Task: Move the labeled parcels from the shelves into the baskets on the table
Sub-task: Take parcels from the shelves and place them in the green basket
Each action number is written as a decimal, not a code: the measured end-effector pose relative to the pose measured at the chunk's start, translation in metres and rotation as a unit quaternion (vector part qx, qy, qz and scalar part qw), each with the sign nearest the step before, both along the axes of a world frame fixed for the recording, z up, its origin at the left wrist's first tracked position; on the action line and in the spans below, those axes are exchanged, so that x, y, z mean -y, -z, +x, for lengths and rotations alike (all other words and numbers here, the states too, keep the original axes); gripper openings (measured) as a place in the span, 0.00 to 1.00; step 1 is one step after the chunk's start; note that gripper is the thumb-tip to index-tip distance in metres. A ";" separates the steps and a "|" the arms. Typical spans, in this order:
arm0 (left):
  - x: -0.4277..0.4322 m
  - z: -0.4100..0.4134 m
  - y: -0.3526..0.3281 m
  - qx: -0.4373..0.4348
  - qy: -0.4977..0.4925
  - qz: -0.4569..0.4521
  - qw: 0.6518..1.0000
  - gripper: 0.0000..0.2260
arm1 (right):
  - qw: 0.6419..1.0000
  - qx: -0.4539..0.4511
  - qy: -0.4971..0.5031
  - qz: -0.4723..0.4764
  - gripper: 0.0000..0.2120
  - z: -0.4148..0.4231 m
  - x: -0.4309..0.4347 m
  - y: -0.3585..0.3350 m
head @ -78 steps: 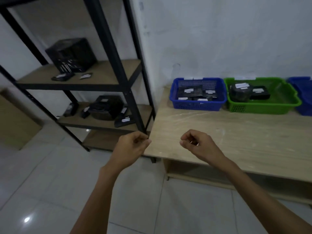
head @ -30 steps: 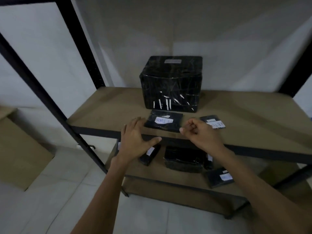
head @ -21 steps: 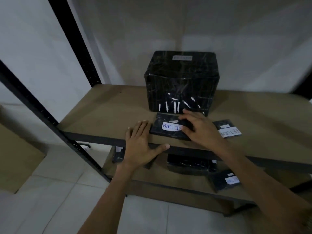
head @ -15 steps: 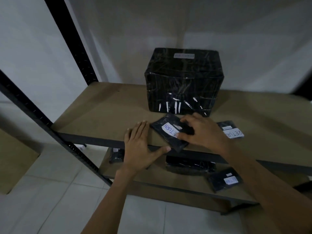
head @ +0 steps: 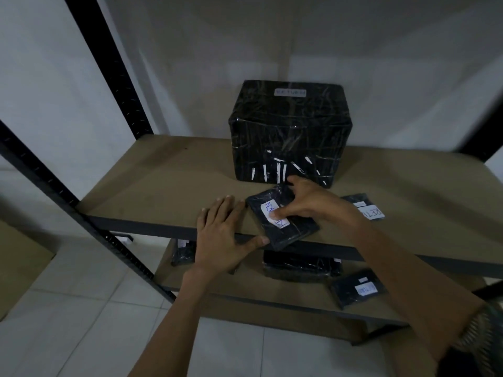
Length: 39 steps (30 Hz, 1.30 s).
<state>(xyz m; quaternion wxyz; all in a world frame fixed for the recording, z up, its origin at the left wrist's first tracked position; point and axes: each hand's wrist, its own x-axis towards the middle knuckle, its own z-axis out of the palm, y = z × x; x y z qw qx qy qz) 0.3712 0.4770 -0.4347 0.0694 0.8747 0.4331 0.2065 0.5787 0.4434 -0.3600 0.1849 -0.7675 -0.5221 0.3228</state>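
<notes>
A flat black parcel with a white RETURN label lies at the front edge of the upper shelf board, one corner overhanging. My right hand grips it, thumb on the label and fingers over its far edge. My left hand rests flat on the shelf edge beside it, thumb touching the parcel's lower corner. Behind stands a large black wrapped box with a label on top. Another small labeled parcel lies to the right, partly hidden by my right wrist.
The lower shelf holds more black parcels: one at the right, a bulkier one in the middle, one at the left. Black steel uprights frame the rack. A cardboard box sits on the tiled floor at left. No baskets in view.
I turned from the table to the rack. My right hand reached the flat parcel, rotated it and slid it toward the shelf's front edge; my left hand settled flat beside it.
</notes>
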 end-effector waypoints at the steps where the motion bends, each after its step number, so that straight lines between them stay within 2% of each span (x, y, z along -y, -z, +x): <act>1: 0.000 0.000 0.000 0.001 -0.001 -0.001 1.000 0.47 | 0.999 -0.047 0.014 0.005 0.29 0.002 0.003 0.000; 3: 0.001 -0.001 0.000 -0.002 -0.002 -0.007 1.000 0.47 | 0.993 -0.114 0.025 0.014 0.12 0.006 0.011 0.004; 6: 0.001 -0.002 0.000 -0.008 0.000 -0.012 1.000 0.46 | 0.986 -0.162 0.038 0.035 0.11 0.005 0.018 0.010; 7: 0.001 -0.002 0.000 -0.009 0.001 -0.012 1.000 0.45 | 0.988 -0.147 0.040 0.036 0.12 0.004 0.018 0.012; 10: 0.000 -0.001 -0.001 -0.015 0.006 -0.005 1.000 0.43 | 0.997 -0.066 0.030 0.015 0.39 0.005 0.011 0.013; 11: 0.000 -0.002 -0.002 -0.023 0.009 -0.005 1.000 0.43 | 0.998 -0.055 0.026 0.007 0.44 0.006 0.009 0.013; 12: 0.001 -0.002 -0.003 -0.033 0.013 -0.008 0.999 0.42 | 0.998 -0.054 0.017 -0.003 0.45 0.006 0.007 0.011; 16: 0.000 -0.001 -0.005 -0.050 0.017 -0.010 0.999 0.39 | 0.997 -0.066 -0.003 -0.032 0.32 0.009 0.007 0.006; 18: -0.001 -0.002 -0.005 -0.061 0.019 -0.010 0.998 0.36 | 0.999 -0.037 0.003 -0.031 0.34 0.008 0.008 0.006; 20: -0.002 -0.004 -0.003 -0.062 0.028 -0.015 0.998 0.37 | 0.998 0.047 0.007 -0.034 0.38 0.004 0.011 0.005; 22: -0.004 -0.007 -0.003 -0.054 0.041 -0.023 0.997 0.41 | 0.993 0.113 0.031 -0.034 0.42 0.001 0.015 0.005; 25: -0.003 -0.010 -0.010 -0.072 0.064 -0.062 0.993 0.50 | 0.991 0.118 0.067 -0.010 0.43 0.001 0.022 0.005; 28: -0.002 -0.010 -0.016 -0.047 0.071 -0.113 0.990 0.49 | 0.991 0.086 0.100 0.009 0.38 0.006 0.027 0.008; 30: -0.002 -0.010 -0.016 -0.021 0.067 -0.117 0.991 0.46 | 0.993 0.023 0.109 0.025 0.32 0.007 0.029 0.007; 32: -0.002 -0.009 -0.012 -0.011 0.062 -0.090 0.994 0.45 | 0.991 -0.076 0.099 0.046 0.19 0.010 0.032 0.005; 34: -0.001 -0.008 -0.008 -0.004 0.049 -0.061 0.997 0.44 | 0.986 -0.131 0.082 0.062 0.10 0.016 0.035 0.004; 37: 0.001 -0.001 -0.002 0.018 0.009 -0.027 0.999 0.39 | 0.967 -0.212 0.106 0.094 0.10 0.024 0.045 0.006; 39: 0.004 0.005 -0.001 0.031 -0.018 -0.004 0.999 0.36 | 0.930 -0.310 0.138 0.142 0.08 0.026 0.052 0.011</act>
